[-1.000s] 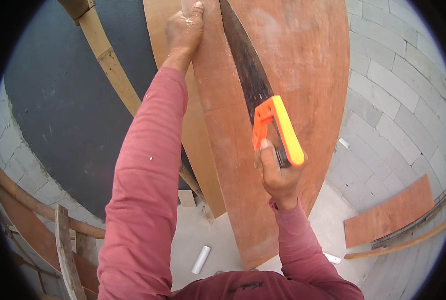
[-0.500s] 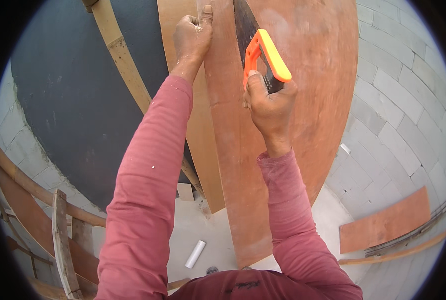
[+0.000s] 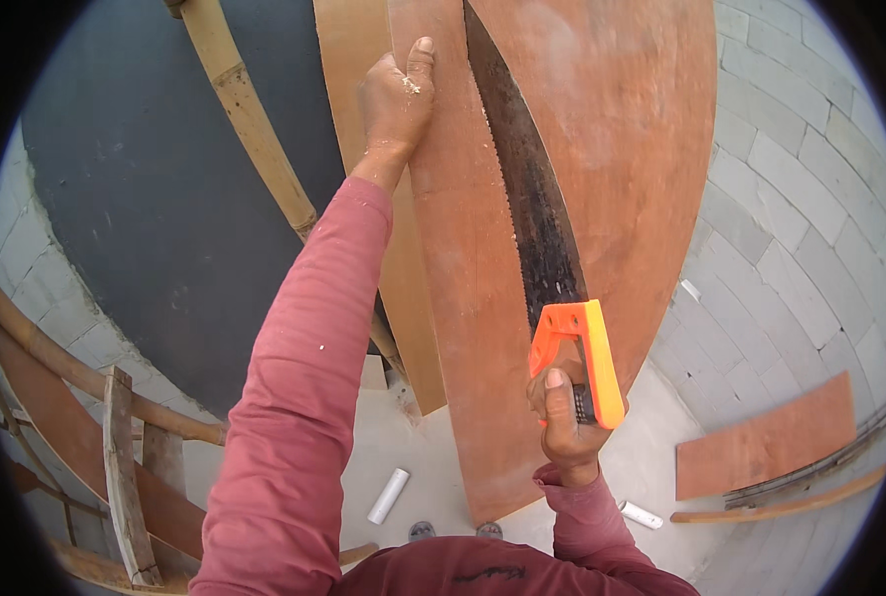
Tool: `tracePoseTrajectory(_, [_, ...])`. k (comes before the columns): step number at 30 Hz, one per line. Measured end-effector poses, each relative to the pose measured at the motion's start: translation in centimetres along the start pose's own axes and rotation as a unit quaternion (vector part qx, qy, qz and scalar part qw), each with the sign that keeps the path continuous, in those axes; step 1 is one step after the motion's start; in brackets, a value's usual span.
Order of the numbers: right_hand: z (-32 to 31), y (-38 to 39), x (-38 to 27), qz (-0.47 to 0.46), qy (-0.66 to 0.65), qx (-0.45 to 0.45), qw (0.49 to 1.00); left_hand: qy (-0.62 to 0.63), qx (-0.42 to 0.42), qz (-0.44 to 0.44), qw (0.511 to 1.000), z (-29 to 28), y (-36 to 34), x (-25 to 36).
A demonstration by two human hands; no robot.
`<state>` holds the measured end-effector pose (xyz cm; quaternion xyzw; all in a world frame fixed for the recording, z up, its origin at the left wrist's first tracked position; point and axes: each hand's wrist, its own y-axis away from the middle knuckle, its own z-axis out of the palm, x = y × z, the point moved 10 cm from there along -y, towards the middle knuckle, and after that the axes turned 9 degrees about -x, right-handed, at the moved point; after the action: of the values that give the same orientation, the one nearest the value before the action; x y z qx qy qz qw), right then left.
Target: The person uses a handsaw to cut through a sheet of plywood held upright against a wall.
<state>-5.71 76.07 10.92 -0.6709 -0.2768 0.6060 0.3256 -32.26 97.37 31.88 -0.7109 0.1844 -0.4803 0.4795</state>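
My left hand (image 3: 395,109), flecked with pale chips, grips a long edge of the reddish plywood board (image 3: 478,358), near its far end. A paler, yellowish board (image 3: 413,328) lies along that edge, just left of it. My right hand (image 3: 569,422) is wrapped round the orange and yellow handle (image 3: 606,368) of a handsaw. The dark toothed blade (image 3: 537,219) runs away from me along the plywood, to the right of my left hand; its far tip is at the top edge of the view.
A bamboo pole (image 3: 249,114) crosses a dark panel (image 3: 145,228) at left. A wooden ladder-like frame (image 3: 120,457) stands lower left. Block wall (image 3: 781,219) curves at right, above a plywood offcut (image 3: 761,437). White tubes (image 3: 388,495) lie on the pale floor near my feet (image 3: 487,531).
My right hand pushed the saw forward, then drew it back toward me, lower than a second ago. My left hand keeps its grip, appearing slightly lower and farther right in view.
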Motion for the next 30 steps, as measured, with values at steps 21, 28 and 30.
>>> tracePoseTrajectory(21, [3.8, -16.6, 0.5, -0.011, -0.102, -0.006, 0.995, -0.03, -0.018, -0.01, 0.999, 3.1, 0.3, 0.2])
tracePoseTrajectory(28, [2.6, -6.6, 2.2, 0.02, 0.004, -0.039, 0.999, -0.006, -0.003, -0.009, 1.0, 0.6, 0.2, -1.3])
tracePoseTrajectory(30, [-0.4, 0.2, 1.4, 0.01, -0.01, -0.01, 1.0, -0.017, -0.002, -0.011, 1.0, 0.8, 0.0, -0.5])
